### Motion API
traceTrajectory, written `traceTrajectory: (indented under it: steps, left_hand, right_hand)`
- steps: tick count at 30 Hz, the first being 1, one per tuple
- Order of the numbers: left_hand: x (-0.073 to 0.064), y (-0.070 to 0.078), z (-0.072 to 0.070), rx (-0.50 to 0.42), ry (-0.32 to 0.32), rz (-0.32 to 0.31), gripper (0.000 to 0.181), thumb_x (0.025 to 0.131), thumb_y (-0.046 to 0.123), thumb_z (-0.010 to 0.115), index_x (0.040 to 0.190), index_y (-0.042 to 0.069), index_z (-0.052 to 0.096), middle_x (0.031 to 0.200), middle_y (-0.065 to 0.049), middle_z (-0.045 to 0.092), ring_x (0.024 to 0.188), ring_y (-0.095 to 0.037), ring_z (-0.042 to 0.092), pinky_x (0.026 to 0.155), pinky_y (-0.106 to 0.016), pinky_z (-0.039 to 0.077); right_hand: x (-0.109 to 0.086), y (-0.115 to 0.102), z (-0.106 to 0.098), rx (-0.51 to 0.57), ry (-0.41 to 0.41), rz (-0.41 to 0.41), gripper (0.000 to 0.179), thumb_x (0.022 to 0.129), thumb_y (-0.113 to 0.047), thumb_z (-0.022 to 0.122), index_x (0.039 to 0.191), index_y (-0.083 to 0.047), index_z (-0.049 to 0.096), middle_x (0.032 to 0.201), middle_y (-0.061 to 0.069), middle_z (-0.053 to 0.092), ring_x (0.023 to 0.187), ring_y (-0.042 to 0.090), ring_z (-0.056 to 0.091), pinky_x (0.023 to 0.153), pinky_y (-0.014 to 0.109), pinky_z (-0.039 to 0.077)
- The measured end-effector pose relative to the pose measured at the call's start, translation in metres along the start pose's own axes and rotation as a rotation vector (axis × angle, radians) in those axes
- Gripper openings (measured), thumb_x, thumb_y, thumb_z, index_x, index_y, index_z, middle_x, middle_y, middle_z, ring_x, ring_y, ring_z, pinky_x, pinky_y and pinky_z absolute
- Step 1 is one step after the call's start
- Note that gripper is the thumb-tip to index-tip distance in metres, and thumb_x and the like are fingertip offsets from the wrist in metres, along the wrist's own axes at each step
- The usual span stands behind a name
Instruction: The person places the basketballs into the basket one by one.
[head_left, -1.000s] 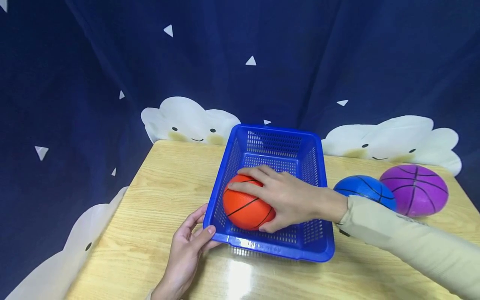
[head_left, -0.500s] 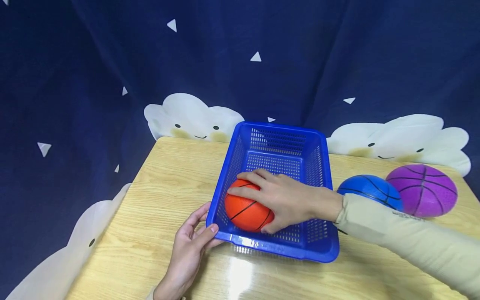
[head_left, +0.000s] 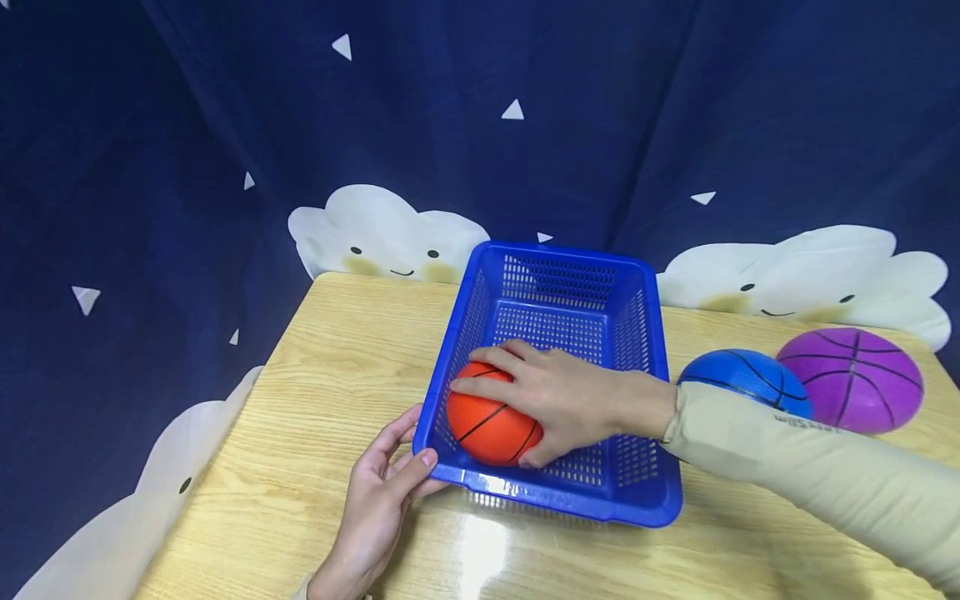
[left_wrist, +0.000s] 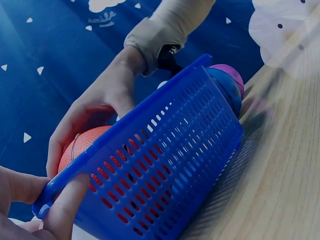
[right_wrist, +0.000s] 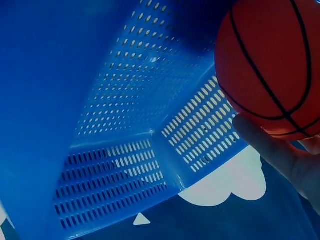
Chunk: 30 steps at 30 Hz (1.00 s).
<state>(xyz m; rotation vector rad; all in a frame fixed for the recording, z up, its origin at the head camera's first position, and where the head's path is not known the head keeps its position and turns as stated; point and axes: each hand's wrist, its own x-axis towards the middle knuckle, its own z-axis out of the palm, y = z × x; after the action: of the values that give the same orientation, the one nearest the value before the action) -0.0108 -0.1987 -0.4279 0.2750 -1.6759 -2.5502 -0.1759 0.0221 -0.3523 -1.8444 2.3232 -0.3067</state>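
A blue plastic basket [head_left: 573, 502] with slotted walls stands on the wooden table. Inside its near left corner sits an orange toy basketball [head_left: 491, 429], also seen through the slots in the left wrist view. From above, my right hand [head_left: 562, 400] grips this ball, fingers spread over its top and thumb on the near side. My left hand [head_left: 382, 492] pinches the basket's near left corner, thumb on the rim and fingers against the outer wall. In the right wrist view the orange basketball [right_wrist: 272, 60] fills the upper right, with fingers [right_wrist: 272, 150] against it.
Right of the basket, a blue ball [head_left: 738, 375] and a larger purple ball [head_left: 855, 379] rest side by side on the table [head_left: 352, 350]. My right sleeve partly covers the blue one. A dark blue curtain [head_left: 420, 100] with white clouds hangs behind the table.
The head view has shifted slightly, so the scene sits a little further right. Both hands keep their holds; the right hand and orange basketball have barely moved within the basket.
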Motion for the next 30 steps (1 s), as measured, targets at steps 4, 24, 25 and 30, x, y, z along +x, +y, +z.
traceTrajectory:
  steps: [4, 24, 25, 30]
  left_hand:
    - [0.001, 0.000, 0.002, -0.002, -0.004, -0.004, 0.064, 0.101, -0.013, 0.062, 0.161, -0.011, 0.039, 0.135, -0.022, 0.051, 0.115, -0.028, 0.072, 0.097, -0.041, 0.067]
    - [0.001, -0.001, 0.004, 0.004, -0.033, 0.009, 0.063, 0.103, -0.013, 0.060, 0.161, -0.013, 0.037, 0.131, -0.023, 0.048, 0.118, -0.032, 0.072, 0.099, -0.043, 0.066]
    - [0.000, -0.001, 0.003, 0.005, -0.033, 0.013, 0.063, 0.103, -0.013, 0.060, 0.161, -0.013, 0.036, 0.131, -0.023, 0.048, 0.119, -0.032, 0.072, 0.098, -0.043, 0.066]
    - [-0.001, -0.002, 0.000, 0.011, -0.029, 0.019, 0.063, 0.104, -0.011, 0.060, 0.162, -0.012, 0.035, 0.134, -0.023, 0.047, 0.121, -0.032, 0.071, 0.099, -0.043, 0.065]
  right_hand:
    - [-0.004, 0.000, 0.001, 0.020, 0.010, 0.013, 0.108, 0.077, -0.044, 0.099, 0.167, -0.024, 0.043, 0.166, 0.015, 0.037, 0.142, 0.045, 0.046, 0.098, 0.058, 0.066]
    - [-0.019, -0.003, 0.005, 0.034, 0.004, 0.079, 0.106, 0.082, -0.047, 0.096, 0.170, -0.025, 0.039, 0.170, 0.014, 0.036, 0.147, 0.041, 0.045, 0.102, 0.060, 0.064]
    - [-0.019, -0.003, 0.005, 0.029, 0.010, 0.077, 0.107, 0.082, -0.048, 0.096, 0.170, -0.025, 0.040, 0.170, 0.013, 0.036, 0.148, 0.041, 0.045, 0.103, 0.060, 0.063]
    - [-0.023, -0.003, 0.001, 0.027, 0.042, 0.068, 0.105, 0.083, -0.049, 0.094, 0.170, -0.022, 0.040, 0.170, 0.013, 0.038, 0.149, 0.039, 0.045, 0.109, 0.062, 0.059]
